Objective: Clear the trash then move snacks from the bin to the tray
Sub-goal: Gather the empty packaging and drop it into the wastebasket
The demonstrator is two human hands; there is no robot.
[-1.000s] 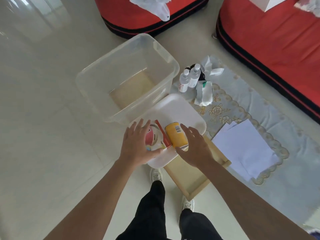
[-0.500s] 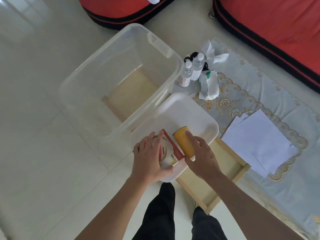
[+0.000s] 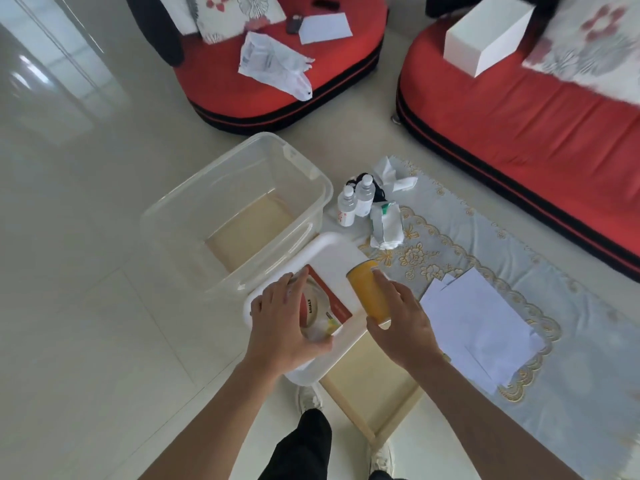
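Lower centre: left hand (image 3: 287, 327), fingers curved over a round white-and-pink snack packet (image 3: 313, 315), thumb hooked at its near edge. Right hand (image 3: 403, 323) is wrapped over the near end of a yellow cylindrical snack can (image 3: 365, 289). Both items sit in the white plastic tray (image 3: 330, 254), with a flat red packet (image 3: 337, 306) between them. Change over the last second: the can has shifted from mid-tray towards the tray's right rim, and the packet has barely moved. I'd judge this arranging, not fetching. The can's long axis runs up the frame, its far end leaning slightly left, towards two small clear bottles (image 3: 347, 207). Beyond, centre left: clear plastic storage bin (image 3: 180, 216), no snacks visible inside, so the transfer looks finished.
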